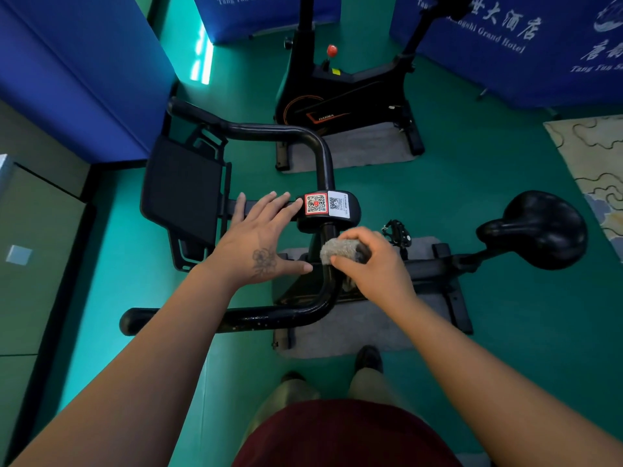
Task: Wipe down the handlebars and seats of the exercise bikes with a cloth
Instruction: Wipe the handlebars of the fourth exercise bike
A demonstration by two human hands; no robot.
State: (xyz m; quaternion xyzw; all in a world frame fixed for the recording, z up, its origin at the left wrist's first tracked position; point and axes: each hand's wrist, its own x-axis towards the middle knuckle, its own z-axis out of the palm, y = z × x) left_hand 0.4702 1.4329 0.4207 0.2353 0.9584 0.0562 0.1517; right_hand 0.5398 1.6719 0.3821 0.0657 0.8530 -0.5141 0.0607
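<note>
**Cloth wrapped on the handlebar, just below the centre clamp**

Head view. The right hand [374,264] grips a grey cloth [338,251], its fingers curled round both the cloth and the black handlebar [317,146] of the near bike. The grip sits on the short run of tube between the centre clamp [328,210], which bears two code stickers, and the bend toward the person. At this point the tube's long axis runs roughly toward and away from the person; past the bend it turns and runs out to the person's left, ending in a rounded tip [129,323]. The left hand [261,241] is spread flat, fingers straight, holding nothing, and rests near the clamp beside the black console [183,197]. The seat [539,227] lies well apart, to the right of the right hand. A second bike [340,92] stands beyond. Judged from this layout, the next stroke follows the tube toward the person and round the bend leftward; the right hand is the nearer.
</note>
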